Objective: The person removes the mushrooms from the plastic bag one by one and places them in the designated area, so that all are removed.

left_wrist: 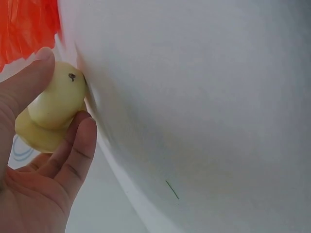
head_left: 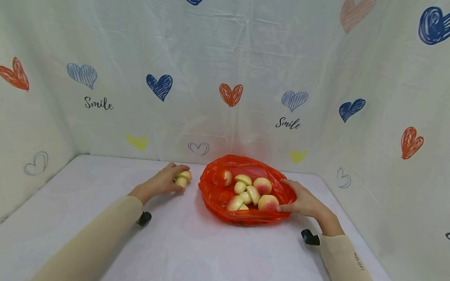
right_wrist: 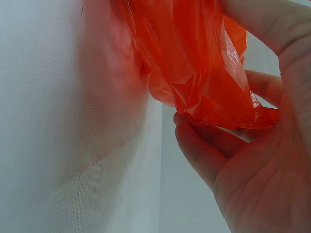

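A pale yellow mushroom (head_left: 182, 182) is pinched between the thumb and fingers of my left hand (head_left: 163, 181), just left of the bag. In the left wrist view the mushroom's stem end (left_wrist: 60, 94) has a small dark mark and faces the camera. The red plastic bag (head_left: 240, 218) lies wide open on the table, with several mushrooms (head_left: 242, 184) and peaches (head_left: 268, 203) inside. At the bag's right side my right hand (head_left: 302, 200) grips the rim. The right wrist view has its fingers curled round the crumpled red plastic (right_wrist: 194, 87).
A white cloth covers the table (head_left: 211, 258). Behind it and at both sides hangs a pale curtain (head_left: 195, 117) printed with hearts and the word Smile. Small dark devices stick out below the left wrist (head_left: 144, 218) and the right wrist (head_left: 310, 237).
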`<action>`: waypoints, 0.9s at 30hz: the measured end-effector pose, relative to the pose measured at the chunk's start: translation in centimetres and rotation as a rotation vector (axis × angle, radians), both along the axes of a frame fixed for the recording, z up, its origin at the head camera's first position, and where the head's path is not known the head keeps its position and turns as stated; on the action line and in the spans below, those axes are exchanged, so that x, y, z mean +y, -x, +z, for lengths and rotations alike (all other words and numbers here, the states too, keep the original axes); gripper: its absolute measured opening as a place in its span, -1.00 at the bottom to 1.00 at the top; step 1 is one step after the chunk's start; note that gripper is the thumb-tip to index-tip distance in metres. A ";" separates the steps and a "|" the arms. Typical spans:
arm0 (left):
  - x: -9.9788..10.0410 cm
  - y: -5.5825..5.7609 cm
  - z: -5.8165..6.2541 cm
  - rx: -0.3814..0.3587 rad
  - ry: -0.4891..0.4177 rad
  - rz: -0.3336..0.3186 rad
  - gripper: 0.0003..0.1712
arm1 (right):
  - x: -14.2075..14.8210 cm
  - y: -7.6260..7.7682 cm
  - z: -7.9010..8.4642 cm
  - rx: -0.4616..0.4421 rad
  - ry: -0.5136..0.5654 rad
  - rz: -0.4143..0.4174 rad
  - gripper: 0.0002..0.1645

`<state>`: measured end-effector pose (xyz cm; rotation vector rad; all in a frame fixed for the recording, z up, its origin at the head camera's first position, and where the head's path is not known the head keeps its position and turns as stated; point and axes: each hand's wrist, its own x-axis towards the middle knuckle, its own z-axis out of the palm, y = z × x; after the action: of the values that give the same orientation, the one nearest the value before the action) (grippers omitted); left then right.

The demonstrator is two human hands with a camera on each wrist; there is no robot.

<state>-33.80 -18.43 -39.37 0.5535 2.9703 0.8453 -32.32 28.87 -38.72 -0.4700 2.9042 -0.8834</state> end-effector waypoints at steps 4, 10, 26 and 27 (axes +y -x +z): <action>-0.1 0.1 -0.1 -0.009 0.007 0.002 -0.16 | 0.0 0.0 -0.1 0.002 -0.006 0.004 0.26; -0.1 0.3 -0.2 -0.033 0.006 0.020 -0.12 | 0.0 -0.1 0.0 0.002 0.001 0.004 0.27; -0.3 -0.4 0.4 -0.026 0.011 0.024 -0.06 | -0.1 -0.1 0.2 0.006 0.003 0.008 0.28; -0.3 -0.5 0.4 -0.021 0.012 0.021 -0.06 | -0.1 -0.2 0.2 0.005 0.002 0.009 0.28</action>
<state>-33.32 -18.74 -38.96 0.5103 2.9649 0.8292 -32.16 28.79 -38.55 -0.4854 2.9037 -0.8860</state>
